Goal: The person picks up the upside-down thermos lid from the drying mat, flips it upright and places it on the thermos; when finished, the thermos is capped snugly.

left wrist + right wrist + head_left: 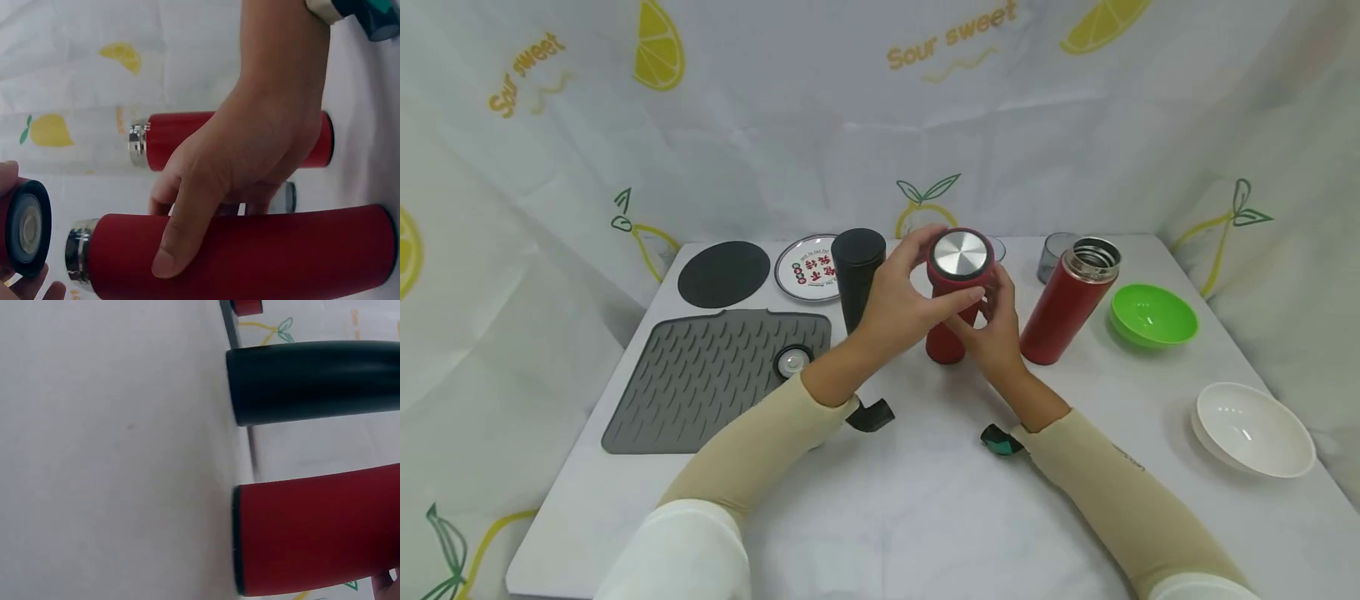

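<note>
While clasping a red bottle (281,250) upright near the middle of the table (925,500) in the curled fingers of the right hand (997,333), pinches a silver-topped lid (960,254) just above the steel mouth (80,253) with the left hand (898,300). Has a black flask (856,267) at left, a second red bottle (1066,308) at right.

Both arms (760,446) stretch forward, beige-sleeved and angling inward! The left hand (897,302) curls its fingers, thumb reaching across; the right hand (997,337) (sitting just lower) grips, thumb and fingers wrapped.
</note>
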A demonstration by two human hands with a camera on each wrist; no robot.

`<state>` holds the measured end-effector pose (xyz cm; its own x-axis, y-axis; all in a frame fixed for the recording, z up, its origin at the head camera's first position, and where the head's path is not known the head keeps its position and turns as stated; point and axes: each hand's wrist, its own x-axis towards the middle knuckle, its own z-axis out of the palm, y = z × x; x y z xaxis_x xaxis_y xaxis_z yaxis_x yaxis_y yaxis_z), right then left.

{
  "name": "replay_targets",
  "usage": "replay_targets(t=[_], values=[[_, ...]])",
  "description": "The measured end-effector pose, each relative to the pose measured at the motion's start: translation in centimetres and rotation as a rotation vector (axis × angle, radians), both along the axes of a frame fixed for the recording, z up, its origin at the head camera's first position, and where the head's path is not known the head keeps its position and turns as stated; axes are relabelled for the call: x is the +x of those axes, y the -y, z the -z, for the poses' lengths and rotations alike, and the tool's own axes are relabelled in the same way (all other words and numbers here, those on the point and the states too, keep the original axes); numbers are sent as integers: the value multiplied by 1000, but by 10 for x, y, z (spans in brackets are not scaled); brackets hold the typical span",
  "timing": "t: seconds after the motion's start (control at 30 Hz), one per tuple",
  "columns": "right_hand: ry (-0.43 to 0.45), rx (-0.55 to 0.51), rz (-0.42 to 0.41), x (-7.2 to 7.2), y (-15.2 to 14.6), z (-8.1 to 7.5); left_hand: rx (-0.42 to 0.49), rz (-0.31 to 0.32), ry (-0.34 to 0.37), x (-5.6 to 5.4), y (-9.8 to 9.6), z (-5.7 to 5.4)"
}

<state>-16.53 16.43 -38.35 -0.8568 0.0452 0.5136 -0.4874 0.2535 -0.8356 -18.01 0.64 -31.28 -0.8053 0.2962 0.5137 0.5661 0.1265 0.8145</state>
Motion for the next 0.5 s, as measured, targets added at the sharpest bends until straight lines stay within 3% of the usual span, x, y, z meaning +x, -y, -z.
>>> replay_targets(t=[0.1,0.23,0.33,0.5], values=[[35,28,-6,-3,0,7,-19,-57,8,-12,-13,6],[46,38,3,-5,-1,11,-4,-90,91,-23,-21,12],[53,42,8,-6,1,12,2,-87,123,-28,-22,15],[32,31,12,-9,1,13,-2,-55,105,-36,-22,17]])
